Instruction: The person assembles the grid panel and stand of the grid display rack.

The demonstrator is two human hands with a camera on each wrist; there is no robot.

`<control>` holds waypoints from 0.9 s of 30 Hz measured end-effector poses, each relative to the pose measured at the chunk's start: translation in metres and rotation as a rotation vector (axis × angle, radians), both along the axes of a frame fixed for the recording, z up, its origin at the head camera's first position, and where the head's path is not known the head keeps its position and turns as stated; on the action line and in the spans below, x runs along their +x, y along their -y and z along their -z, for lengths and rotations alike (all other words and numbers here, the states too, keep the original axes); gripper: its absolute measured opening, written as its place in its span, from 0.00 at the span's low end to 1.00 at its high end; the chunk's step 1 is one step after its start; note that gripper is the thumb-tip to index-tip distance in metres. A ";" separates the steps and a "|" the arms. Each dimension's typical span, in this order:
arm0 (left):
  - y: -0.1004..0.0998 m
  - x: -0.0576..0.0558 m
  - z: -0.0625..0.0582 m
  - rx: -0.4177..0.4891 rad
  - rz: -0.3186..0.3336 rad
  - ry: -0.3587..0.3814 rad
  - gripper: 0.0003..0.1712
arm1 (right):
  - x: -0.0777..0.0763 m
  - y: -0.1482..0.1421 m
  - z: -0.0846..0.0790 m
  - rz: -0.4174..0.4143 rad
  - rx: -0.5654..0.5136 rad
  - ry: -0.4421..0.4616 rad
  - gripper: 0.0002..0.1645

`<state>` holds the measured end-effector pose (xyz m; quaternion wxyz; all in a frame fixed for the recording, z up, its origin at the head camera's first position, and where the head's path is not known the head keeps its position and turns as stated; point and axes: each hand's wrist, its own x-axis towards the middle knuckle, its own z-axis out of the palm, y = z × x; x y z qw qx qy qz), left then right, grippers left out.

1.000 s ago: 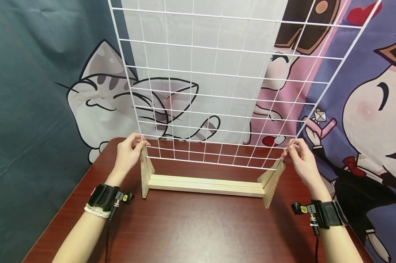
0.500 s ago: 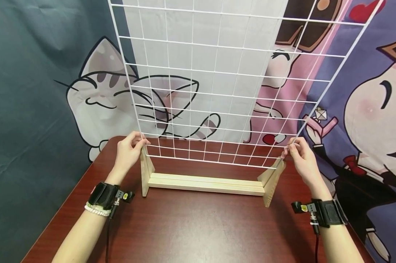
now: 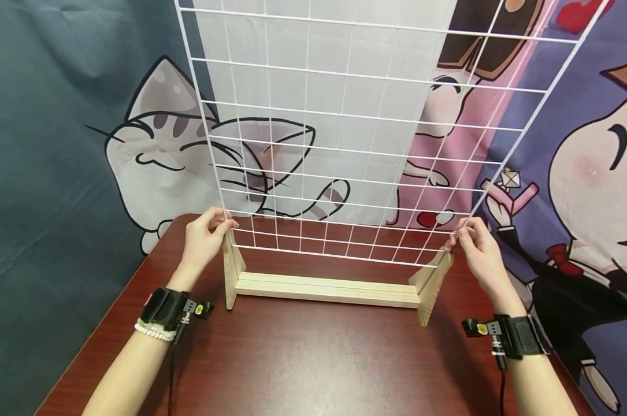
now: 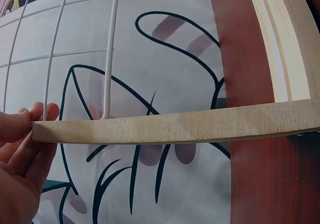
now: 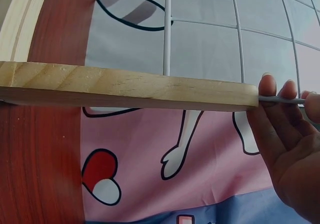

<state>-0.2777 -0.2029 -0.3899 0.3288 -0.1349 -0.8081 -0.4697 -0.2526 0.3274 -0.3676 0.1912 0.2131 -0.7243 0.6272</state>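
A white wire grid panel (image 3: 347,257) stands upright over a pale wooden stand in the head view. My left hand (image 3: 206,237) pinches the panel's left edge wire just above the stand's left side board (image 3: 230,277). At the opposite edge, my right hand (image 3: 478,247) pinches the right edge wire at the top of the right side board (image 3: 430,289). The wrist views show the lowest wire (image 4: 108,59) reaching the boards; how deep the panel sits in them is hidden. A wooden crossbar (image 3: 326,289) with a lengthwise groove or seam joins both boards.
The stand rests on a reddish-brown table (image 3: 313,358). Behind it hangs a cartoon-printed backdrop (image 3: 157,190), close to the table's back edge. Wrist cameras are strapped to both wrists, with cables (image 3: 171,370) running down along the arms.
Both hands keep their hold on the grid panel's edges. The whole scene shifts slightly in the head view; the panel and stand hardly move relative to each other.
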 end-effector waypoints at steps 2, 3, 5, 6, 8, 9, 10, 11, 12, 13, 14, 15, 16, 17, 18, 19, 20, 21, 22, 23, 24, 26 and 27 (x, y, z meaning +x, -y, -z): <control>-0.002 0.003 -0.002 0.001 -0.007 0.000 0.03 | 0.000 0.000 -0.001 0.007 0.010 -0.002 0.08; -0.003 0.005 -0.004 0.002 -0.007 0.000 0.03 | 0.000 0.000 -0.001 0.009 0.011 -0.003 0.09; -0.007 0.010 -0.009 0.008 -0.001 -0.002 0.04 | 0.000 0.001 -0.001 0.009 0.007 -0.002 0.11; -0.008 0.013 -0.012 0.012 0.004 -0.003 0.04 | 0.000 0.001 -0.001 0.008 0.004 -0.001 0.12; -0.011 0.018 -0.017 0.024 0.021 -0.003 0.05 | 0.000 0.002 -0.001 0.005 -0.004 0.001 0.13; -0.011 0.020 -0.019 0.030 0.031 -0.003 0.04 | 0.000 0.002 0.000 0.007 -0.007 0.003 0.14; -0.012 0.022 -0.021 0.038 0.032 0.003 0.04 | 0.001 0.002 0.000 0.012 -0.001 0.003 0.14; -0.012 0.023 -0.022 0.044 0.033 0.012 0.04 | 0.001 0.003 0.001 0.019 0.008 0.002 0.14; -0.012 0.024 -0.022 0.051 0.033 0.020 0.04 | 0.001 0.003 0.001 0.025 0.017 0.002 0.13; -0.013 0.024 -0.022 0.059 0.032 0.030 0.05 | 0.001 0.003 0.002 0.030 0.026 0.002 0.13; -0.013 0.024 -0.021 0.067 0.030 0.038 0.05 | 0.002 0.003 0.002 0.036 0.034 0.001 0.13; -0.013 0.024 -0.021 0.072 0.021 0.047 0.06 | 0.002 0.003 0.002 0.040 0.039 0.002 0.13; -0.014 0.024 -0.021 0.079 0.014 0.057 0.06 | 0.002 0.003 0.003 0.045 0.045 0.000 0.14; -0.014 0.024 -0.020 0.085 0.011 0.060 0.06 | 0.002 0.003 0.003 0.044 0.043 0.001 0.14; -0.014 0.024 -0.019 0.089 0.007 0.061 0.07 | 0.002 0.003 0.004 0.047 0.042 0.001 0.13; -0.014 0.023 -0.018 0.092 0.002 0.059 0.07 | 0.002 0.003 0.004 0.048 0.036 0.003 0.13; -0.014 0.023 -0.017 0.096 0.000 0.056 0.07 | 0.002 0.003 0.004 0.052 0.035 0.002 0.13; -0.014 0.023 -0.017 0.098 -0.002 0.051 0.07 | 0.002 0.003 0.004 0.058 0.037 0.000 0.13; -0.015 0.023 -0.017 0.100 -0.004 0.046 0.07 | 0.002 0.003 0.004 0.063 0.039 -0.002 0.13; -0.015 0.023 -0.017 0.099 -0.010 0.039 0.07 | 0.002 0.003 0.004 0.066 0.039 -0.003 0.13; -0.016 0.023 -0.018 0.098 -0.018 0.030 0.07 | 0.002 0.003 0.005 0.071 0.039 -0.004 0.13; -0.017 0.023 -0.019 0.100 -0.035 0.014 0.08 | 0.002 0.004 0.005 0.075 0.039 -0.007 0.12; -0.018 0.023 -0.020 0.099 -0.045 0.006 0.09 | 0.002 0.004 0.005 0.079 0.038 -0.007 0.12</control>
